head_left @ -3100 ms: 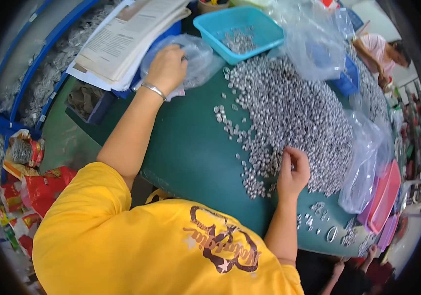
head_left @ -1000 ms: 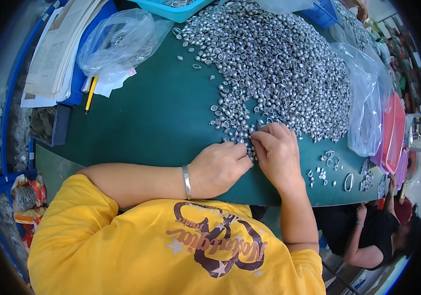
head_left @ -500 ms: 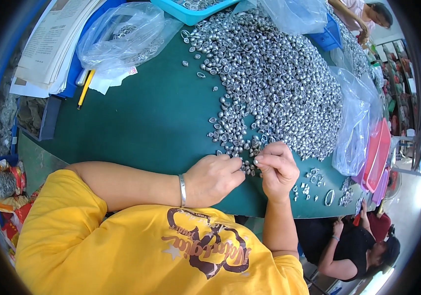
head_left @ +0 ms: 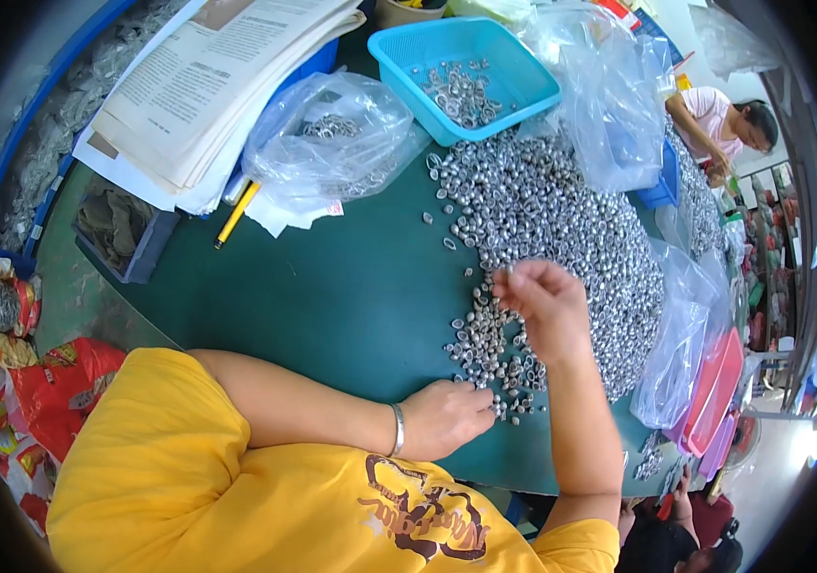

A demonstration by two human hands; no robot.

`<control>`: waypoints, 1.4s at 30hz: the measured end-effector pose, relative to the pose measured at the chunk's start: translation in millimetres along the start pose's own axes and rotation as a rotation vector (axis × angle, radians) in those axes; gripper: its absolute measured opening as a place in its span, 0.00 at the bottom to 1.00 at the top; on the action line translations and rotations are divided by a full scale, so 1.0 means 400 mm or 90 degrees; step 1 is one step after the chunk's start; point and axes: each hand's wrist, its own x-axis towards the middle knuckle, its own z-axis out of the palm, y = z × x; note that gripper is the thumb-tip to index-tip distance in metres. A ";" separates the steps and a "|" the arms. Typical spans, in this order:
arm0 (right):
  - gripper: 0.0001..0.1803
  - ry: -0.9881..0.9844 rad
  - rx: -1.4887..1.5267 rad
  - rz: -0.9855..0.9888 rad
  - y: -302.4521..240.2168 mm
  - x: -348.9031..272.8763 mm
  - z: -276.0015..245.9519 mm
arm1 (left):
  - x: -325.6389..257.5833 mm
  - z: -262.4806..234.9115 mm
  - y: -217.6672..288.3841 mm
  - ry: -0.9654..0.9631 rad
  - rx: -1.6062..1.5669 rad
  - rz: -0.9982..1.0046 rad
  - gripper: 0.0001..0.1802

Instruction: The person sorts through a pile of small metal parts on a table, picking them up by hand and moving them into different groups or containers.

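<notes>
A wide heap of small silver-coloured oval metal pieces (head_left: 571, 239) covers the right half of the green tabletop (head_left: 313, 277). My right hand (head_left: 550, 298) is over the heap's near-left part, thumb and fingers pinched together; a pale glint shows at the tips, too small to name. Lower and to the left, my left hand (head_left: 445, 418) lies on the table near its front edge, fingers curled and closed. Its fingertips touch a loose cluster of the pieces (head_left: 485, 339) spread between both hands; whatever they hold is hidden.
A turquoise basket (head_left: 542, 91) holding metal pieces stands behind the heap. Plastic bags (head_left: 332, 143), a paper stack (head_left: 208, 95), a yellow pencil (head_left: 238, 215) and a grey bin (head_left: 146, 248) are at left. Red trays (head_left: 714, 392) stand right. Other people (head_left: 714, 129) sit nearby.
My right hand has moved away from my left, forward over the heap. My left hand stays low by the near pieces. The view has shifted, bringing more of the turquoise basket in.
</notes>
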 end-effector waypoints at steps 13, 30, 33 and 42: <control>0.10 0.120 -0.070 -0.228 -0.188 0.303 0.081 | 0.004 -0.010 -0.005 -0.034 -0.004 0.003 0.05; 0.07 0.144 -0.436 -0.218 -0.038 -0.035 -0.124 | 0.018 -0.025 -0.004 -0.074 -0.045 -0.058 0.07; 0.04 0.170 -0.493 -0.166 0.040 -0.189 -0.179 | 0.020 -0.022 -0.001 -0.074 -0.028 -0.068 0.08; 0.11 0.213 -0.702 -0.290 0.189 -0.327 -0.144 | 0.032 -0.023 0.002 -0.101 0.007 -0.071 0.09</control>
